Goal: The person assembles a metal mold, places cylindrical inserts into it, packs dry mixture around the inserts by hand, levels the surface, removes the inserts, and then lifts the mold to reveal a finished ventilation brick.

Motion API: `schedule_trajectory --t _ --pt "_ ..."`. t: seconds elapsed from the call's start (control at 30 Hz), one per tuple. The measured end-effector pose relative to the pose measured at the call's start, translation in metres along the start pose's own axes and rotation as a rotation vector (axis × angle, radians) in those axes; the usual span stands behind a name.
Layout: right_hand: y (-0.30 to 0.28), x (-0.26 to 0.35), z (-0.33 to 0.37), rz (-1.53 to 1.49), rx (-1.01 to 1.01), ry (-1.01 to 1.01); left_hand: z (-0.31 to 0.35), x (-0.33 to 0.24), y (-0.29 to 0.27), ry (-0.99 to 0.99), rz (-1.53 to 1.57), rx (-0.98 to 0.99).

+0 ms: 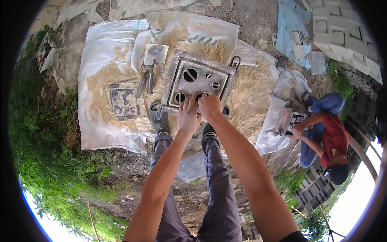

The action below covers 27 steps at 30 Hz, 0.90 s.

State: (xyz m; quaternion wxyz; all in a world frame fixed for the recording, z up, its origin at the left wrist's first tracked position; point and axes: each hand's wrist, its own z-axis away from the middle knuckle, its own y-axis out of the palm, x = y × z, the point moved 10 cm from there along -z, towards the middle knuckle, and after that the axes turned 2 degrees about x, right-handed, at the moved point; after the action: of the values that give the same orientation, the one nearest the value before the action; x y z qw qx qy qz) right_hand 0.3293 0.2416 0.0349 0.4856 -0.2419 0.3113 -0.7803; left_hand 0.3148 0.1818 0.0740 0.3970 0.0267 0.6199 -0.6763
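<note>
A square metal mould stands tilted slightly on the sand-strewn sacks, between and just ahead of my feet. Its inner plate has several round holes crossed by bars, and a loop handle sticks out at the far right corner. My left hand rests on the near side of the plate, fingers stretched out beside the lower left hole. Just right of it, my right hand is closed over the lower right hole; what its fingers grip is hidden. Left of the mould lie a trowel and a small flat metal plate.
White woven sacks covered in sand spread under the mould, with a dark rectangular patterned slab at the left. A person in a red shirt crouches at the right over another mould. Pale moulded blocks stand far right; plants border the left.
</note>
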Motion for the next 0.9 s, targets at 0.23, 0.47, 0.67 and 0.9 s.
schedule_trajectory --t 0.23,0.47,0.67,0.9 --pt "-0.01 -0.001 0.004 -0.01 0.036 -0.03 -0.005 0.006 0.002 -0.122 -0.018 0.017" --pt "-0.006 -0.002 0.005 -0.031 0.069 -0.046 -0.008 0.003 -0.01 -0.17 0.059 -0.057" --pt "-0.002 -0.009 0.007 -0.127 0.03 0.016 -0.011 0.003 -0.008 -0.165 0.088 -0.087" --pt "-0.01 -0.003 0.013 -0.131 0.075 0.007 -0.009 0.008 -0.009 -0.157 0.097 -0.154"
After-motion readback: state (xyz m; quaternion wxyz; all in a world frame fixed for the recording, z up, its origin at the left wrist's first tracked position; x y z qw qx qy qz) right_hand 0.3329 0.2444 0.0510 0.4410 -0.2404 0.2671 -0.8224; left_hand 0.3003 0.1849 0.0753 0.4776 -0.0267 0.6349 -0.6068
